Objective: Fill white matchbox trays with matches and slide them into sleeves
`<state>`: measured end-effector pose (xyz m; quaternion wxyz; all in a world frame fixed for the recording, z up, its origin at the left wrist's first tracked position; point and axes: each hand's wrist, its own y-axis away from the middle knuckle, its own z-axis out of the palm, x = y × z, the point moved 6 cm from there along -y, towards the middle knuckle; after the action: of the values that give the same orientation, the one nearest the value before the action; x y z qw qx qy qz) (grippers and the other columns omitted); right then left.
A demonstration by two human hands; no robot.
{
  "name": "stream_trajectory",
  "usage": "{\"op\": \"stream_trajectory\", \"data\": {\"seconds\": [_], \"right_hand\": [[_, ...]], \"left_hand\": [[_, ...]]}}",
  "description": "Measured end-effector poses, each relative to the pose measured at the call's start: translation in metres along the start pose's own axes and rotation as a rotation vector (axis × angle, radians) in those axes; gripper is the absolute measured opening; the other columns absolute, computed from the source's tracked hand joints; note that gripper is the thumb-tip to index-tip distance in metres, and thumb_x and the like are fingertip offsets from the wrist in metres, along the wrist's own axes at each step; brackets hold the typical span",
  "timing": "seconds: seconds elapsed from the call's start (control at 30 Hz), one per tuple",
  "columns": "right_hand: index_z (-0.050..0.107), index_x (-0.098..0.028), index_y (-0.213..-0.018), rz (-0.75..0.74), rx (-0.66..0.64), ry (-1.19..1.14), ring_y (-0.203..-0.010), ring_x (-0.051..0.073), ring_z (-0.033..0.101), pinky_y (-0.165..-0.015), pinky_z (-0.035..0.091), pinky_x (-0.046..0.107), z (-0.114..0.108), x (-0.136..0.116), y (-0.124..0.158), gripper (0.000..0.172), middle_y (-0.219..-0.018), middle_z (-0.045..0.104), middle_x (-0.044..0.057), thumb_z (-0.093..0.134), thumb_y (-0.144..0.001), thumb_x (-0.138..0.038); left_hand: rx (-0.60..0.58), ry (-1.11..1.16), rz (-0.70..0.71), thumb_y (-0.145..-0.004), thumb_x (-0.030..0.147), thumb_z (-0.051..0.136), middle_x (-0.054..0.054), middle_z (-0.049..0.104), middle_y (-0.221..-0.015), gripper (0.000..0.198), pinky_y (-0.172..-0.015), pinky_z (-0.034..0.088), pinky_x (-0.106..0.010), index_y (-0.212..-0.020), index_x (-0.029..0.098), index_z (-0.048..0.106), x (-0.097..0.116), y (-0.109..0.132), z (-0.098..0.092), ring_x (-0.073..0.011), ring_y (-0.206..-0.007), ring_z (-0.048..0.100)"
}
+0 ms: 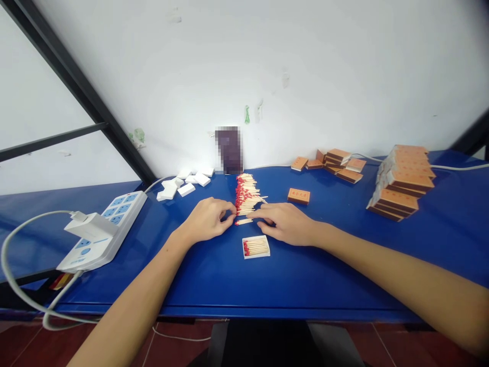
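Both my hands rest on a blue table (214, 275) and meet at a small bundle of matches (243, 221). My left hand (208, 219) pinches the bundle's left end with curled fingers. My right hand (286, 223) holds its right end, fingers pressed together. Just behind lies a long heap of red-tipped matches (246, 193). In front of my hands sits an open white tray (255, 246) partly filled with matches. A single orange matchbox sleeve (298, 195) lies to the right of the heap.
Several empty white trays (185, 183) lie at the back left. A white power strip (103, 229) with a plugged adapter and cable sits at the left edge. Orange matchboxes (336, 163) and a taller stack (403, 181) stand at the right. A white wall rises behind.
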<state>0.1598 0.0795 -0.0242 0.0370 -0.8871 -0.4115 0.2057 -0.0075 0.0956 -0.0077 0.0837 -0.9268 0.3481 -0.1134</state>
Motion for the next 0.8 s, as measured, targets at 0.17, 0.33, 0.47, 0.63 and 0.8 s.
{"op": "stream_trajectory", "data": {"seconds": [0.17,0.33,0.47,0.63,0.8], "right_hand": [[0.059,-0.022,-0.132,0.026,-0.019,0.015,-0.081,0.017,0.058,-0.072,0.040,0.029,0.0006,0.0005,0.0004,0.039,-0.095,0.066,0.006,0.046,-0.096,-0.026],[0.060,-0.023,-0.132,0.038,-0.025,0.036,-0.080,0.017,0.059,-0.071,0.040,0.029,0.0015,0.0007,-0.0005,0.038,-0.093,0.066,0.005,0.045,-0.096,-0.026],[0.061,-0.021,-0.130,0.045,-0.033,0.051,-0.080,0.018,0.059,-0.070,0.040,0.029,0.0017,0.0004,-0.0005,0.038,-0.094,0.066,0.006,0.045,-0.097,-0.026],[0.060,-0.020,-0.131,0.041,-0.032,0.056,-0.084,0.019,0.060,-0.073,0.041,0.030,0.0028,0.0016,0.0000,0.038,-0.096,0.066,0.007,0.045,-0.097,-0.026],[0.060,-0.022,-0.132,0.026,-0.020,0.058,-0.083,0.019,0.060,-0.072,0.040,0.030,0.0038,0.0029,-0.0002,0.038,-0.095,0.066,0.006,0.045,-0.097,-0.026]], "left_hand": [[-0.018,0.004,0.011,-0.083,0.021,0.055,0.001,0.065,-0.068,0.021,-0.068,0.039,-0.027,-0.094,0.021,0.073,0.0003,-0.0002,0.0020,-0.0134,-0.061,0.055],[-0.023,-0.003,0.032,-0.081,0.016,0.053,0.000,0.069,-0.075,0.029,-0.068,0.041,-0.027,-0.098,0.020,0.075,0.0028,0.0002,0.0006,-0.0140,-0.066,0.059],[-0.034,-0.020,0.031,-0.079,0.014,0.051,0.000,0.070,-0.076,0.034,-0.068,0.042,-0.027,-0.102,0.021,0.075,0.0041,0.0009,-0.0001,-0.0134,-0.063,0.058],[-0.032,-0.035,0.042,-0.079,0.014,0.050,-0.001,0.069,-0.074,0.037,-0.066,0.042,-0.027,-0.104,0.022,0.076,0.0059,0.0007,0.0001,-0.0137,-0.061,0.057],[-0.049,-0.019,0.038,-0.079,0.014,0.051,0.000,0.070,-0.073,0.037,-0.064,0.041,-0.027,-0.104,0.022,0.076,0.0076,0.0004,-0.0005,-0.0138,-0.062,0.058]]}}
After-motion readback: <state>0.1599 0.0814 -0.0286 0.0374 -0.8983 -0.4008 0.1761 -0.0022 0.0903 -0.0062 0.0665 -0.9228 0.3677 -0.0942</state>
